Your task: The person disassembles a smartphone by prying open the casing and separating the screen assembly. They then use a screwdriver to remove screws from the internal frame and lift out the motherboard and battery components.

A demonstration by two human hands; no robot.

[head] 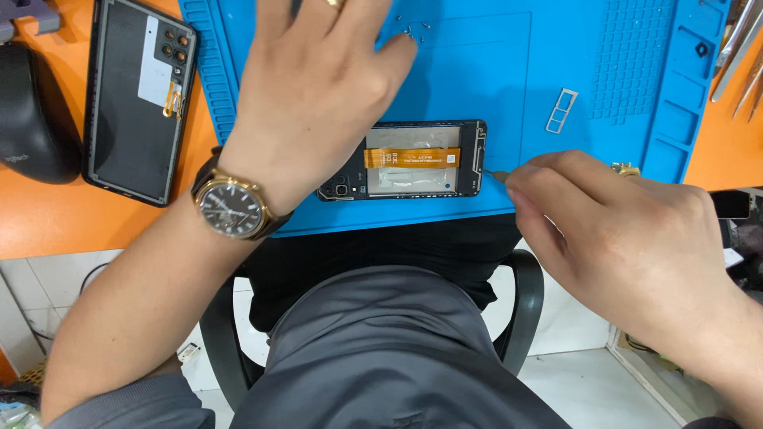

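Head view: phone (413, 163) (opened) between both hands.

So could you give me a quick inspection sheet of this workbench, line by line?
Surface: blue repair mat on an orange table.
Job's things: opened phone with an orange flex strip, lying on the mat near its front edge.
Clutter: back cover left of the mat; tiny screws; card tray; black mouse; metal tools at far right.
Hands: left hand spread above the phone's left end, watch on its wrist; right hand pinches a thin tool tip at the phone's right edge.
Cables: nothing seen.
Surroundings: black chair, tiled floor.
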